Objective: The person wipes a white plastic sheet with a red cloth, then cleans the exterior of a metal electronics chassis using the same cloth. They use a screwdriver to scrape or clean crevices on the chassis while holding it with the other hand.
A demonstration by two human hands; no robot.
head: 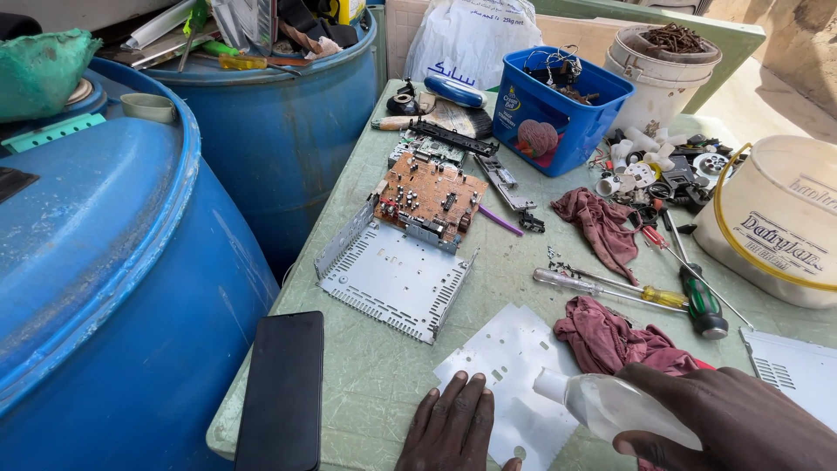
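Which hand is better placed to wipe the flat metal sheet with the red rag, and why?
Probably the left hand: it rests open on the metal sheet, free to reach the red rag beside it. The right hand is already gripping the clear spray bottle.

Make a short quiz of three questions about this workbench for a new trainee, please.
1. True or false: the right hand holds a clear plastic bottle.
2. What does the left hand press on? A) black phone B) thin metal sheet C) red rag
3. Which part lies on the open metal chassis?

Key
1. True.
2. B, the thin metal sheet; the black phone lies apart, further left.
3. The brown circuit board, at its far edge.
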